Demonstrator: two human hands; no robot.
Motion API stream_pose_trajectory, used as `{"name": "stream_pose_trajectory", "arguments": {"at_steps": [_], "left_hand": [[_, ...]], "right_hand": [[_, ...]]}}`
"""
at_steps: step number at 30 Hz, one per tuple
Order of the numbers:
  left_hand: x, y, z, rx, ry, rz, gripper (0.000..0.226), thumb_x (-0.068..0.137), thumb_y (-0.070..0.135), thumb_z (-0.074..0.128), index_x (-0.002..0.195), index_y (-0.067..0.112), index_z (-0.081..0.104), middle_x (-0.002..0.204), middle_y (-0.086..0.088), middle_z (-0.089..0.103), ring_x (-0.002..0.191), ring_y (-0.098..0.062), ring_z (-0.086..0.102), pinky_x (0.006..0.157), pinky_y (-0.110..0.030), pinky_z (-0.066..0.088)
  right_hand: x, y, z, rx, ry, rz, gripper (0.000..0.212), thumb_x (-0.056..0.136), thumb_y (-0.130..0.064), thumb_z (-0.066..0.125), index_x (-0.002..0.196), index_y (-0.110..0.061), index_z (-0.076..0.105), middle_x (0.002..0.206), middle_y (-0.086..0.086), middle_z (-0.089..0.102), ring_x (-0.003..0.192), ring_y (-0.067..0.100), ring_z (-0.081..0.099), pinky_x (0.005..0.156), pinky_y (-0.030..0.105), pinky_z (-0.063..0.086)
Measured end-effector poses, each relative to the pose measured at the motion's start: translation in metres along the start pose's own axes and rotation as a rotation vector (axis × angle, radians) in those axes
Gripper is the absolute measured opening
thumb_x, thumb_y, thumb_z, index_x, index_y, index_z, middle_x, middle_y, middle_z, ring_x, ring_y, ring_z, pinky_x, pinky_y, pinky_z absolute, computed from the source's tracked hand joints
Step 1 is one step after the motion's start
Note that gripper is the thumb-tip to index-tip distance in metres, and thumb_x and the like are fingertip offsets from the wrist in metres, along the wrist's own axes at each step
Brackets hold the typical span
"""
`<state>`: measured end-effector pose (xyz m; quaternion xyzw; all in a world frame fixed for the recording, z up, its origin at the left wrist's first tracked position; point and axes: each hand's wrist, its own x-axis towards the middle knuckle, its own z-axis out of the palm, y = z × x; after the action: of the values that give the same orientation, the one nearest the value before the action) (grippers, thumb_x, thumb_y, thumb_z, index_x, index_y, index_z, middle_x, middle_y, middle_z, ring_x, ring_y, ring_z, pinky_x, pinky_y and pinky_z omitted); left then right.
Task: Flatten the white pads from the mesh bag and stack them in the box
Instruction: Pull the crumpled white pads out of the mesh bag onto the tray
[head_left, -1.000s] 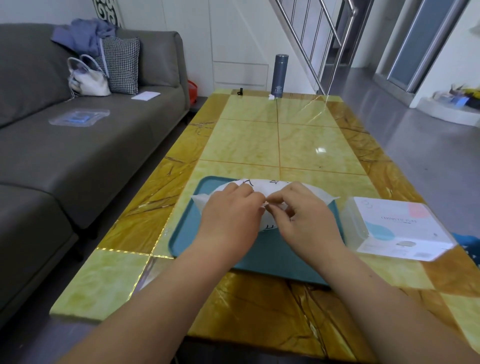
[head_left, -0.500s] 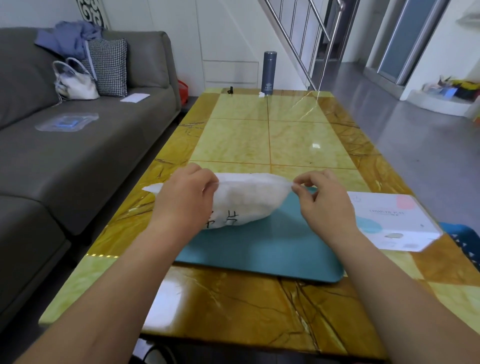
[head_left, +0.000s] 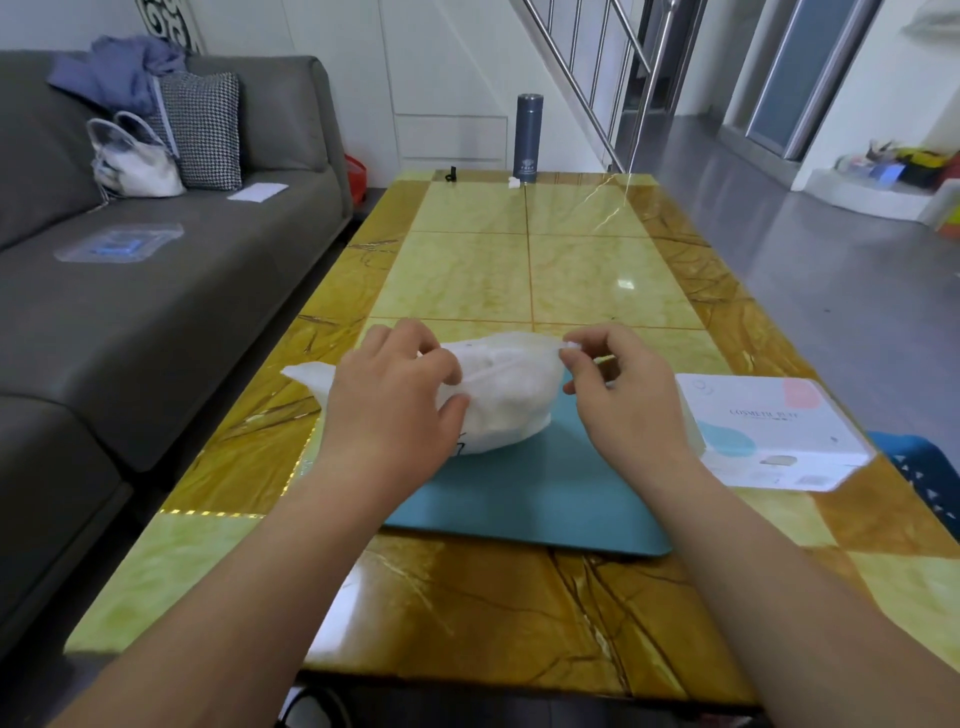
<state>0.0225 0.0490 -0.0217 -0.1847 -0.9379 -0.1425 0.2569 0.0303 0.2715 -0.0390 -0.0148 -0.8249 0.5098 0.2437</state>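
A bulging white mesh bag (head_left: 506, 402) hangs just above the teal mat (head_left: 530, 499), held up between both hands. My left hand (head_left: 395, 400) grips its left side, fingers curled over the fabric, and a loose corner sticks out to the left. My right hand (head_left: 618, 395) pinches the bag's right top edge between thumb and forefinger. The pads inside are hidden by the mesh. A white box (head_left: 769, 431) with pastel print lies to the right of the mat, close to my right hand.
The yellow marble table (head_left: 524, 270) stretches ahead, with a dark flask (head_left: 527, 137) and small bits at its far end. A grey sofa (head_left: 156, 291) with a bag, a cushion and a plastic packet runs along the left. Open floor lies to the right.
The bag has been lifted from the mat. My hands, close together at first, have pulled apart along its top edge, left hand to the left and right hand to the right.
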Motion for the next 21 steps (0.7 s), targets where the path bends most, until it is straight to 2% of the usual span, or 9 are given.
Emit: {"name": "stream_pose_trajectory", "arguments": {"at_steps": [4, 7, 10, 12, 14, 16, 17, 19, 21], "left_hand": [[0.001, -0.005, -0.002, -0.009, -0.176, -0.180, 0.043, 0.088, 0.060, 0.069, 0.116, 0.027, 0.073, 0.145, 0.002, 0.055, 0.136, -0.025, 0.045, 0.105, -0.045, 0.043], [0.005, -0.005, 0.000, -0.077, -0.253, -0.186, 0.051, 0.091, 0.059, 0.065, 0.133, 0.031, 0.064, 0.129, 0.006, 0.059, 0.124, -0.021, 0.051, 0.101, -0.041, 0.045], [0.005, 0.005, 0.006, -0.021, -0.368, -0.159, 0.052, 0.095, 0.061, 0.056, 0.143, 0.039, 0.054, 0.118, 0.005, 0.054, 0.119, -0.022, 0.051, 0.098, -0.043, 0.046], [0.006, 0.012, 0.009, 0.015, -0.396, -0.164, 0.057, 0.095, 0.065, 0.051, 0.146, 0.040, 0.049, 0.122, 0.004, 0.054, 0.119, -0.021, 0.052, 0.095, -0.043, 0.049], [0.009, 0.017, 0.009, -0.008, -0.367, -0.198, 0.063, 0.093, 0.069, 0.051, 0.146, 0.035, 0.048, 0.132, 0.005, 0.053, 0.127, -0.021, 0.050, 0.095, -0.042, 0.050], [0.011, 0.022, 0.008, -0.030, -0.351, -0.242, 0.074, 0.091, 0.077, 0.045, 0.149, 0.031, 0.045, 0.144, 0.006, 0.049, 0.135, -0.021, 0.047, 0.097, -0.042, 0.049], [0.011, 0.024, 0.007, -0.047, -0.358, -0.263, 0.078, 0.091, 0.080, 0.039, 0.151, 0.029, 0.043, 0.150, 0.007, 0.047, 0.138, -0.022, 0.045, 0.099, -0.043, 0.048], [0.012, 0.027, 0.005, -0.124, -0.359, -0.299, 0.076, 0.096, 0.078, 0.025, 0.147, 0.028, 0.048, 0.150, 0.006, 0.049, 0.139, -0.022, 0.045, 0.102, -0.046, 0.046], [0.014, 0.026, 0.006, -0.199, -0.330, -0.306, 0.064, 0.102, 0.068, 0.021, 0.141, 0.030, 0.054, 0.141, 0.004, 0.057, 0.132, -0.023, 0.051, 0.099, -0.045, 0.048]], "right_hand": [[0.001, -0.007, -0.005, 0.046, 0.025, -0.050, 0.008, 0.100, -0.017, 0.065, 0.099, -0.025, 0.067, 0.103, -0.004, 0.069, 0.089, 0.007, 0.065, 0.073, 0.010, 0.045], [0.000, -0.008, -0.004, 0.082, 0.009, 0.030, 0.008, 0.102, -0.025, 0.064, 0.108, -0.030, 0.067, 0.103, -0.013, 0.069, 0.098, 0.000, 0.063, 0.079, 0.012, 0.046], [-0.007, -0.012, -0.002, 0.119, -0.113, 0.263, 0.034, 0.104, -0.045, 0.057, 0.134, -0.030, 0.058, 0.116, -0.017, 0.063, 0.107, 0.001, 0.061, 0.092, 0.018, 0.048], [-0.012, -0.011, 0.001, 0.156, -0.256, 0.371, 0.034, 0.106, -0.049, 0.048, 0.135, -0.032, 0.052, 0.117, -0.025, 0.057, 0.108, -0.006, 0.059, 0.084, 0.005, 0.043], [-0.017, -0.010, 0.003, 0.204, -0.329, 0.404, 0.038, 0.108, -0.051, 0.041, 0.141, -0.035, 0.052, 0.125, -0.030, 0.052, 0.125, -0.002, 0.053, 0.098, 0.012, 0.042], [-0.017, -0.007, 0.007, 0.239, -0.316, 0.444, 0.026, 0.109, -0.053, 0.038, 0.118, -0.044, 0.061, 0.121, -0.031, 0.058, 0.127, 0.005, 0.055, 0.112, 0.035, 0.046], [-0.017, -0.006, 0.009, 0.251, -0.305, 0.455, 0.025, 0.109, -0.052, 0.038, 0.106, -0.046, 0.063, 0.114, -0.031, 0.062, 0.120, 0.005, 0.058, 0.112, 0.042, 0.048], [-0.014, -0.008, 0.010, 0.305, -0.264, 0.450, 0.030, 0.109, -0.050, 0.039, 0.100, -0.046, 0.067, 0.104, -0.027, 0.071, 0.110, 0.002, 0.065, 0.106, 0.044, 0.054], [-0.013, -0.012, 0.011, 0.341, -0.227, 0.403, 0.031, 0.110, -0.047, 0.040, 0.102, -0.045, 0.070, 0.105, -0.023, 0.075, 0.107, 0.000, 0.069, 0.101, 0.038, 0.056]]}}
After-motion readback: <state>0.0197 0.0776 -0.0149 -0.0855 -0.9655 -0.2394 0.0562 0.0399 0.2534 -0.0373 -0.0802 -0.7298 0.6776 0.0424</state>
